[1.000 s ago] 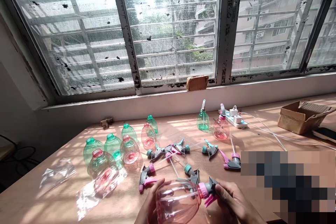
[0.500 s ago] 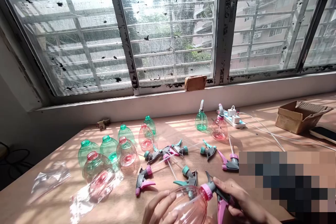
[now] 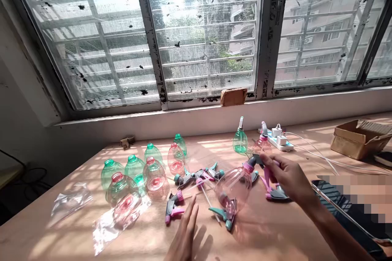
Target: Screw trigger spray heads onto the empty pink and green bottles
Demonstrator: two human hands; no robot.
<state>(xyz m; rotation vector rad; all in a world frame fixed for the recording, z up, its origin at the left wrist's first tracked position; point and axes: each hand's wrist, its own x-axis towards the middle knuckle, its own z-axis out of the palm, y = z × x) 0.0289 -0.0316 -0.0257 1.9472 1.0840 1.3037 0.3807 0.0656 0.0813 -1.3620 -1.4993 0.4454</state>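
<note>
My right hand (image 3: pixel 286 173) grips the dark grey and pink trigger head of a pink spray bottle (image 3: pixel 234 185). The bottle hangs tilted over the table, its base toward the lower left. Low in the middle, my left hand (image 3: pixel 185 228) is open with its fingers stretched out, apart from the bottle. Through and below the clear bottle shows a teal-triggered spray head (image 3: pixel 225 214). Left of it lies a pink-triggered spray head (image 3: pixel 173 208). Several more loose spray heads (image 3: pixel 199 175) with thin tubes lie behind; another pink one (image 3: pixel 275 193) is under my right hand.
Several headless green bottles (image 3: pixel 134 167) and pink bottles (image 3: pixel 154 177) stand at the left near clear plastic bags (image 3: pixel 72 202). A green spray bottle (image 3: pixel 240 140), another pink one (image 3: pixel 262 143) and a power strip (image 3: pixel 283 143) with cables stand behind. An open cardboard box (image 3: pixel 349 140) sits at right.
My right hand has carried the pink spray bottle up and away from me. My left hand has let go of the bottle and opened. The view has shifted slightly left.
</note>
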